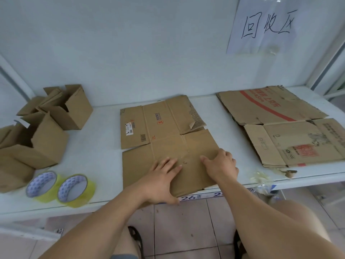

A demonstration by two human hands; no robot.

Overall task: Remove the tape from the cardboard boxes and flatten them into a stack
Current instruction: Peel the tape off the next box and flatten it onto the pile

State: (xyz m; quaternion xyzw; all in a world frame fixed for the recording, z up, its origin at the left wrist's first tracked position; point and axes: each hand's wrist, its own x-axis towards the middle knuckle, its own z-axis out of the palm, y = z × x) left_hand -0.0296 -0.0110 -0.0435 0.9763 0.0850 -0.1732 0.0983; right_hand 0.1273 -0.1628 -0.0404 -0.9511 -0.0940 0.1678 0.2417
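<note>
A flattened brown cardboard box [164,131] lies in the middle of the white table, its near edge overhanging the front. My left hand [160,181] presses flat on its near part, thumb at the table's front edge. My right hand [219,164] rests palm-down on the same sheet, a little to the right, fingers spread. Further right lies a stack of larger flattened boxes [283,126] with red print. At the far left stand several small open cardboard boxes [46,126], upright with flaps raised.
Two rolls of yellowish tape [60,186] sit near the front left. A crumpled wad of removed clear tape [260,177] lies at the front edge right of my hands. The white table [100,139] backs onto a wall with a handwritten paper sign [265,25]. Tiled floor below.
</note>
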